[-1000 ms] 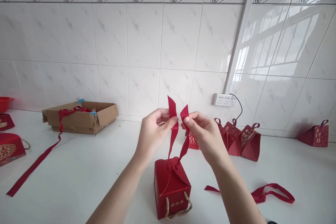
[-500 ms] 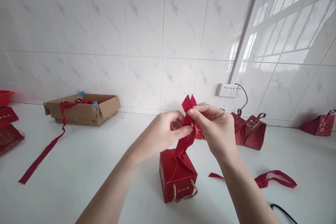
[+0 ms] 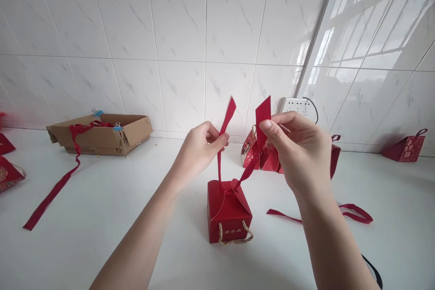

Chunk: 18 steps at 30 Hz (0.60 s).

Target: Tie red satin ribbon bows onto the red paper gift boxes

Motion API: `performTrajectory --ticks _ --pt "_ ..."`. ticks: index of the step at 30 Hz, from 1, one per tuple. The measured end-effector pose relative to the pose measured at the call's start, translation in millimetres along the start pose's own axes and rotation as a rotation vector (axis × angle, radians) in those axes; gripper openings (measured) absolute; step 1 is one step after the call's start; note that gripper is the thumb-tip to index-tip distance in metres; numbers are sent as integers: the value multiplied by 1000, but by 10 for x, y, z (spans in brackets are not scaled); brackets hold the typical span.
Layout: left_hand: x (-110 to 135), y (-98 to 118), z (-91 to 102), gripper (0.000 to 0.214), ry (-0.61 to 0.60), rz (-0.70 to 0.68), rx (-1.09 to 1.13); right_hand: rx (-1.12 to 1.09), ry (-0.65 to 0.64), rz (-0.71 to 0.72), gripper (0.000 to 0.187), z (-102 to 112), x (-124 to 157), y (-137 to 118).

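A small red gift box [image 3: 228, 219] stands on the white table with a twisted gold rope handle [image 3: 234, 241] on its front. Through holes in its top flaps runs a red ribbon [image 3: 247, 170], whose two ends rise apart in a V. My left hand [image 3: 203, 148] pinches one end between thumb and fingers, above the box's left side. The other end is pinched by my right hand [image 3: 295, 147], higher and to the right, its slanted tip sticking up past the thumb. Both hands are off the box itself.
At the left, a cardboard box [image 3: 98, 140] with blue binder clips holds red ribbon, one strip trailing onto the table [image 3: 112, 244]. Several red boxes stand along the tiled wall, partly behind my right hand. A loose ribbon [image 3: 356, 213] lies by my right forearm, near a power socket [image 3: 297, 105].
My hands have moved apart, from together above the box to either side. The ribbon ends, earlier held close together, are now separated and pulled upward. The view has shifted slightly.
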<state>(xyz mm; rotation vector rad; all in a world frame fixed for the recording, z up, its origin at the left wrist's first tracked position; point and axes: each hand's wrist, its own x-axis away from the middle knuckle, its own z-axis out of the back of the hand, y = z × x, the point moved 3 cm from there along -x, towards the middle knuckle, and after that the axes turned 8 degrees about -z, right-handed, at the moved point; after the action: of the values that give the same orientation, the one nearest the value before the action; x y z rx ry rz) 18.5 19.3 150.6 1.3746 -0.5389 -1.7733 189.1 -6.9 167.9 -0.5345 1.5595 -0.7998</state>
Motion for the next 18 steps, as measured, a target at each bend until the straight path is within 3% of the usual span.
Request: performTrajectory --ticks 5,10,15,18 --pt "-22 -24 56 27 -20 12 -98 -18 29 -13 18 11 -19 40" --pt "37 26 193 15 -142 18 -152 16 25 -67 23 65 -138 142" --pt "182 56 350 6 28 1 -270 66 20 -120 26 253 -263 230" --pt "217 26 375 15 82 -1 -378 -7 -104 -189 30 395 -307 286"
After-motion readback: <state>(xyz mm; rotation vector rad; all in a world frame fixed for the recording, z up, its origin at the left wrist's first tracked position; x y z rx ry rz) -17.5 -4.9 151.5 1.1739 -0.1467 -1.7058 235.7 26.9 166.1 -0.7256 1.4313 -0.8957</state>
